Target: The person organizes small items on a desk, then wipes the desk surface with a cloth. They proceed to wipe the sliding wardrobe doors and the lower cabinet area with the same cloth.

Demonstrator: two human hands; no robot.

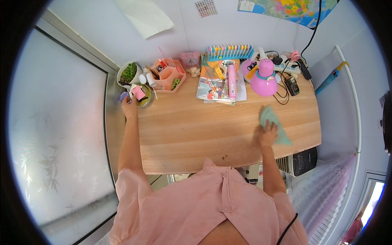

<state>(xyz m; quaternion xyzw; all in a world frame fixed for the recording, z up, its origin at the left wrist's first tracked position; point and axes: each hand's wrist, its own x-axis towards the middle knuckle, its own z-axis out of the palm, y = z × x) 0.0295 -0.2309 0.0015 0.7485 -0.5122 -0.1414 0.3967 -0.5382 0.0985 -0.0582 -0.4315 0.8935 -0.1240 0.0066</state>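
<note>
My right hand (268,134) presses a pale green cloth (272,118) onto the right part of the wooden desk (196,134); the hand is slightly blurred. At the desk's far left corner, my left hand (129,107) has its fingers closed beside a glass jar (146,98). Against those fingertips are a small pink block (138,92) with a dark part and a round purple-topped item (123,96). What exactly the left fingers grip is too small to make out.
Along the back stand a potted succulent (128,72), a pink organizer (169,77), a pink clock (190,60), books (213,85) with a pink tube (232,81), and a pink-purple lamp (263,83). Cables and a power strip (289,66) lie at the back right. A frosted panel (61,134) borders the left.
</note>
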